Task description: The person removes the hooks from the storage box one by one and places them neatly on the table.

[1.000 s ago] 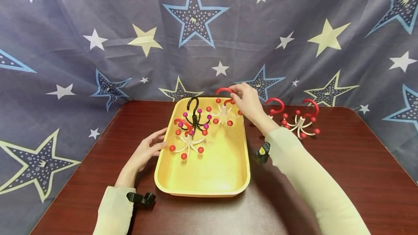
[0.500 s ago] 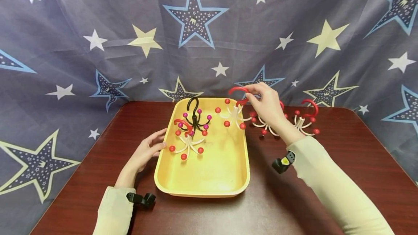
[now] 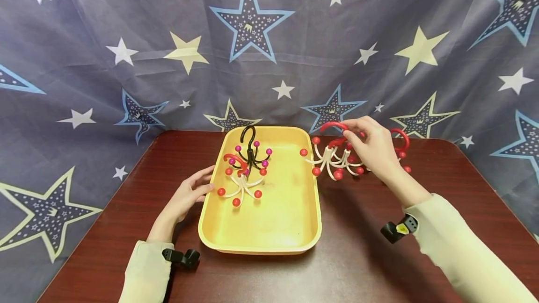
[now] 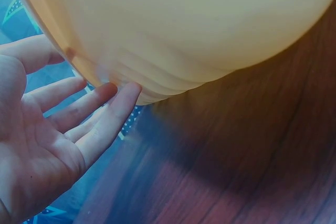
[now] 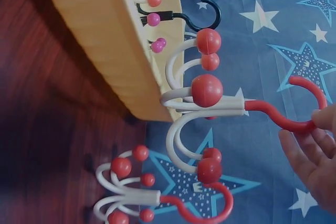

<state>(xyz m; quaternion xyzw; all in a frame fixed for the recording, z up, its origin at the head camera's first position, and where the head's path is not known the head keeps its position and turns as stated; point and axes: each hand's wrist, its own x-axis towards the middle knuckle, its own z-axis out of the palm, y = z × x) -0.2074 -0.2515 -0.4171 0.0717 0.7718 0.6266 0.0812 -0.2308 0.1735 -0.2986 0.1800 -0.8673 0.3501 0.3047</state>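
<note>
My right hand (image 3: 374,146) pinches the red hook of a white multi-prong hanger (image 3: 326,155), whose curved arms end in red balls. The hanger hangs upright over the right rim of the yellow tray (image 3: 290,219) in the head view, overlapping a second red-hooked hanger (image 5: 140,198) behind it. At the tray's left side is my left hand (image 3: 189,195), thumb at the rim and loosely straight fingers touching the outer wall (image 4: 173,51). Inside the tray stand a black hanger (image 3: 251,155) with purple balls and a white hanger (image 3: 242,183) with a red hook.
Another red-hooked hanger (image 3: 404,141) stands at the right, partly hidden behind my right hand. Everything stands on a dark red-brown wooden table (image 3: 261,279). A grey star-patterned cloth (image 3: 147,27) hangs along the table's back edge.
My right hand has carried the white, red-hooked hanger rightward, from over the tray's back right part to its right rim. The left hand and the tray's other hangers have stayed put.
</note>
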